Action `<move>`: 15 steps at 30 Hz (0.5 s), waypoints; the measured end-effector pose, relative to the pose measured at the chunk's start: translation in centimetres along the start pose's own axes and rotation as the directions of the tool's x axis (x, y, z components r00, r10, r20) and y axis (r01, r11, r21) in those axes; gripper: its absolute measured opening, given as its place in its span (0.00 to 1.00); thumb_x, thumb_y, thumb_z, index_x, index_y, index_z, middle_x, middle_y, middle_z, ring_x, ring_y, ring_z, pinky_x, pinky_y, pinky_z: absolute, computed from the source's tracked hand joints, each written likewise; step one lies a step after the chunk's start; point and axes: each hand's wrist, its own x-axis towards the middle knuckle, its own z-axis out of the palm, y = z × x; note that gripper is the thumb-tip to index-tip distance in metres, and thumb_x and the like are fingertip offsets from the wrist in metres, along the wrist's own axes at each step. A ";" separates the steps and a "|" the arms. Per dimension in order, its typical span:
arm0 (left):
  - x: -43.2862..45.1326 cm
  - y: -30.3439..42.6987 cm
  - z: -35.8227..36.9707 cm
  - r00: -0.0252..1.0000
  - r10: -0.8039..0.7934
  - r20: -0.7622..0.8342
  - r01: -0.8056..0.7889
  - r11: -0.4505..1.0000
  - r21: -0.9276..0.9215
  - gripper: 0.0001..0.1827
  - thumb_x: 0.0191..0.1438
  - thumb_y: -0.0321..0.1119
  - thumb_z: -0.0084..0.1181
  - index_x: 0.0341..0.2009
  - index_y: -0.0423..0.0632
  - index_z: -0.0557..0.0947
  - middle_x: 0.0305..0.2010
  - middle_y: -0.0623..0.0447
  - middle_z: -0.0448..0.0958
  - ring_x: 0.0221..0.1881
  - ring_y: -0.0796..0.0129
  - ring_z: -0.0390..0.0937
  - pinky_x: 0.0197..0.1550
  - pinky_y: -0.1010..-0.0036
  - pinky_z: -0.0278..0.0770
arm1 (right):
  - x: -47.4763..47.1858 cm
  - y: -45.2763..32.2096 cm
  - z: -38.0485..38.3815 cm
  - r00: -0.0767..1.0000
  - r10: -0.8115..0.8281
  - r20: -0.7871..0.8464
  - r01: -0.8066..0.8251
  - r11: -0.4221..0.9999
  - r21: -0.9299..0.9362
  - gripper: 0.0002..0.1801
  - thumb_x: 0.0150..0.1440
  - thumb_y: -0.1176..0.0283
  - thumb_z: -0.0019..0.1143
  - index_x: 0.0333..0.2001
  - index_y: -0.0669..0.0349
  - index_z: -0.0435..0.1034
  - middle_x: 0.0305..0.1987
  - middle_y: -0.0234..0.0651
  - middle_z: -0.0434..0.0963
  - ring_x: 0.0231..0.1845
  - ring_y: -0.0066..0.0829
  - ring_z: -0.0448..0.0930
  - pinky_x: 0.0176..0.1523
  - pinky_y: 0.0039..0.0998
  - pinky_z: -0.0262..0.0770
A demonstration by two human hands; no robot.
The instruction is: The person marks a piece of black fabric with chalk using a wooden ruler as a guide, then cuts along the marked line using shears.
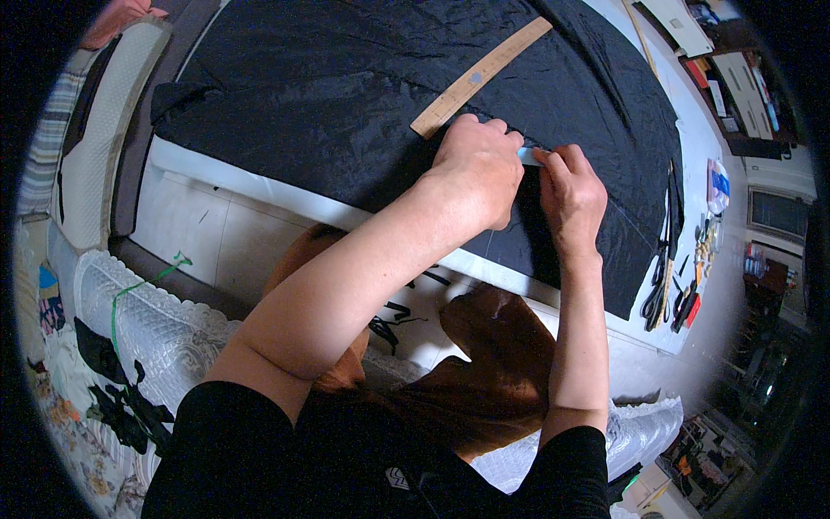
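Black fabric (311,123) is spread over a white table, with a fold or seam running across it near my hands. A short light-blue strip (530,156) shows between my two hands, just above the cloth. Its right end is pinched between the thumb and fingers of my right hand (574,191). The other end runs into the curled fingers of my left hand (480,168), whose fingertips are hidden under the hand. Just beyond my left hand, a wooden ruler (499,61) lies slanted on the fabric, with a small grey-blue flat piece (475,78) on it.
Along the right of the white table (305,201) lie black-handled scissors (658,298), a red object (692,314), several small items and a blue-and-white packet (718,187). A cushioned seat (123,130) stands at the left. Black scraps (123,389) and a green cord (117,311) lie on the quilted cover.
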 end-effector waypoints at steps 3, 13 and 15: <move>0.0 0.0 0.1 1.000 -0.006 -0.002 0.006 1.000 0.014 0.21 0.52 0.39 0.63 0.53 0.59 0.88 0.68 0.53 0.74 0.64 0.63 0.72 0.62 0.64 0.72 | 0.2 0.0 0.1 0.997 -0.031 -0.075 0.031 0.999 -0.008 0.05 0.54 0.74 0.62 0.35 0.55 0.78 0.34 0.35 0.77 0.31 0.39 0.81 0.31 0.37 0.79; 0.0 -0.1 0.1 1.000 0.007 -0.005 -0.007 1.000 0.006 0.21 0.53 0.39 0.61 0.53 0.58 0.88 0.70 0.52 0.72 0.65 0.62 0.72 0.62 0.63 0.72 | -0.1 0.0 -0.1 0.999 -0.020 -0.051 0.022 0.999 0.047 0.08 0.51 0.76 0.62 0.36 0.53 0.79 0.33 0.34 0.77 0.32 0.39 0.81 0.32 0.38 0.79; 0.0 -0.1 0.2 1.000 0.010 -0.011 -0.010 1.000 0.003 0.21 0.53 0.39 0.61 0.53 0.58 0.88 0.70 0.52 0.72 0.65 0.62 0.72 0.62 0.63 0.72 | -0.1 0.0 -0.1 1.000 -0.011 -0.022 0.011 1.000 0.020 0.07 0.54 0.79 0.64 0.37 0.56 0.80 0.36 0.35 0.79 0.34 0.38 0.83 0.35 0.35 0.81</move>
